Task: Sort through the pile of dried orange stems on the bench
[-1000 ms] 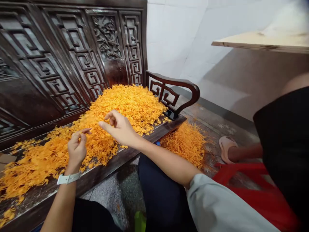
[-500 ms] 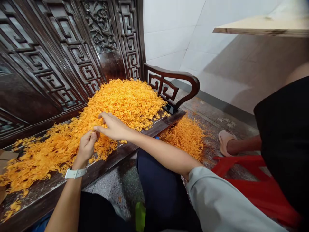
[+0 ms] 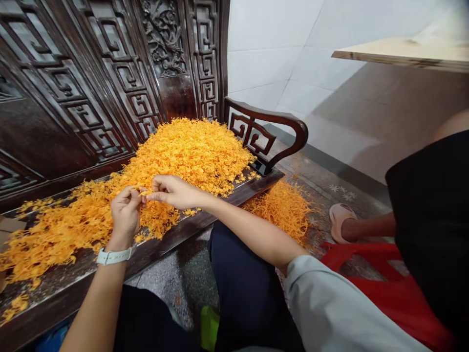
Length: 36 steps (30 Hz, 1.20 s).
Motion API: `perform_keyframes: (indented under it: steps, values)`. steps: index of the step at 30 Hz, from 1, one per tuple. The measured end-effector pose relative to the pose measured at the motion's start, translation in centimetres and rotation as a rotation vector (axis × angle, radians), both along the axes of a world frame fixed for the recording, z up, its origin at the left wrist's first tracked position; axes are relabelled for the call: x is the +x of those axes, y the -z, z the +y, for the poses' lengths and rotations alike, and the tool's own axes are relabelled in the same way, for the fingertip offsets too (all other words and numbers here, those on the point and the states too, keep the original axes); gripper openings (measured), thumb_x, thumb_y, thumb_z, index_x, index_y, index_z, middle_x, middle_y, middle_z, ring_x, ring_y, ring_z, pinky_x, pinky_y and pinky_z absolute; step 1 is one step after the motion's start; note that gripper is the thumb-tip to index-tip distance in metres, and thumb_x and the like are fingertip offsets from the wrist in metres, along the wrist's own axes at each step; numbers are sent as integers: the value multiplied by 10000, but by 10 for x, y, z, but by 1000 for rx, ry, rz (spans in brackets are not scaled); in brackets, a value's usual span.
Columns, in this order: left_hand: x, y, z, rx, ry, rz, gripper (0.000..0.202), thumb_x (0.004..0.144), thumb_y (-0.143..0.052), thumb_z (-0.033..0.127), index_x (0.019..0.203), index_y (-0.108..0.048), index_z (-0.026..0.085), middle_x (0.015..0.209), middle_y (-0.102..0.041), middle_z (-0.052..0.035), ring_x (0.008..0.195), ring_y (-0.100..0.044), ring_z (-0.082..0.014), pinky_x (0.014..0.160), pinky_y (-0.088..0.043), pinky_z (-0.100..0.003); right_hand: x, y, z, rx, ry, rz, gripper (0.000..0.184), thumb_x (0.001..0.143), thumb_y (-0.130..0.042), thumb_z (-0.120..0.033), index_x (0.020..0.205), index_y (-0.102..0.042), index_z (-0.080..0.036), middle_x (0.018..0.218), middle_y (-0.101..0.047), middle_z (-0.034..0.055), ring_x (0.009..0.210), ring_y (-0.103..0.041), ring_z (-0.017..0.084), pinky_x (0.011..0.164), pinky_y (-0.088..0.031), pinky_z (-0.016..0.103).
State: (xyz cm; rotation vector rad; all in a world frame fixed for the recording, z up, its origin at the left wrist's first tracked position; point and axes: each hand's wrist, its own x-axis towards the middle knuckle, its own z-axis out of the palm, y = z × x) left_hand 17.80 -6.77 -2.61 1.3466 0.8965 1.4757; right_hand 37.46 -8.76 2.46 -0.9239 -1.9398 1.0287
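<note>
A small orange, thin-branched piece, perhaps plastic (image 3: 145, 192), is pinched between my two hands above the bench. My left hand (image 3: 125, 211), with a pale watch strap at the wrist, is closed with thumb and fingertips on one end of it. From the right, my right hand (image 3: 174, 190) grips the other end, its fingers curled and thumb pressed in. Behind the hands rises a large heap of orange star-like pieces (image 3: 198, 149). Looser orange pieces (image 3: 69, 230) spread leftward along the bench. Fingers partly hide the held piece.
The dark carved wooden bench (image 3: 190, 230) has an armrest (image 3: 271, 116) at its right end. Stringy orange strips (image 3: 284, 210) lie heaped on the floor beside it. A red plastic stool (image 3: 395, 298) and another person's sandalled foot (image 3: 342, 222) are at right, under a wooden board (image 3: 403, 54).
My right hand has gone from spread fingers to a closed pinch. My left hand has turned and shifted slightly left and up. The orange piece now shows between them.
</note>
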Motion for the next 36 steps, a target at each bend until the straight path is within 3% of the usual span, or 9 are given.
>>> perform_keyframes:
  steps: [5,10,12,14,16,19,22,29,36]
  values:
    - [2,-1,10,-109,-28,-131,322,638,-794,233,638,-477,177,675,-516,19,568,-447,-70,512,-361,-198,-15,-29,-33,122,-193,-164,111,1003,-629,-159,915,-566,-184,821,-627,-2,734,-536,132,719,-388,257]
    - [-35,-3,32,-203,-212,-277,321,652,-720,148,727,-415,209,656,-446,63,464,-285,-45,443,-237,-193,-38,-52,-84,-130,-1093,115,247,1013,-683,-354,857,-618,-173,870,-735,45,810,-696,135,788,-521,214]
    - [-48,-4,32,-189,-190,-273,268,752,-762,207,753,-494,200,618,-448,64,444,-272,-44,446,-259,-190,-37,-55,-89,-223,-1312,135,332,958,-758,-428,775,-639,-177,763,-709,29,731,-701,134,735,-523,210]
    - [-53,-4,29,-209,-122,-272,243,853,-781,292,801,-571,179,611,-479,52,438,-278,-43,445,-268,-187,-28,-56,-78,-237,-1181,179,379,871,-835,-514,755,-687,-185,753,-722,29,709,-697,145,705,-514,235]
    - [-51,-3,26,-268,-84,-300,261,902,-786,335,833,-605,161,618,-498,45,436,-286,-40,439,-263,-183,-17,-56,-58,-199,-792,271,410,849,-823,-606,885,-747,-204,874,-759,47,761,-670,165,722,-507,281]
    - [-40,0,23,-300,-60,-327,306,920,-806,395,865,-624,155,617,-500,49,440,-305,-43,445,-280,-181,-8,-53,-27,-168,-107,421,488,1028,-529,-640,1174,-713,-212,1042,-742,90,799,-569,178,737,-476,330]
    - [-26,1,19,-218,-18,-278,415,860,-866,511,883,-646,160,613,-530,37,465,-362,-56,471,-319,-190,-10,-43,-10,-226,207,545,601,1099,-266,-569,1300,-654,-156,1055,-700,129,731,-488,165,685,-444,334]
    - [-5,-1,3,-63,79,-94,479,827,-860,612,835,-663,175,618,-582,8,483,-408,-80,473,-278,-231,-29,-10,5,-145,273,338,335,944,-721,-483,1133,-666,-212,990,-647,25,727,-484,113,680,-423,278]
    - [-13,-2,0,-44,131,25,512,842,-829,643,747,-691,159,578,-553,-16,487,-404,-91,475,-277,-249,-34,5,21,39,129,71,196,1004,-661,-383,978,-659,-188,970,-694,29,868,-603,143,801,-480,280]
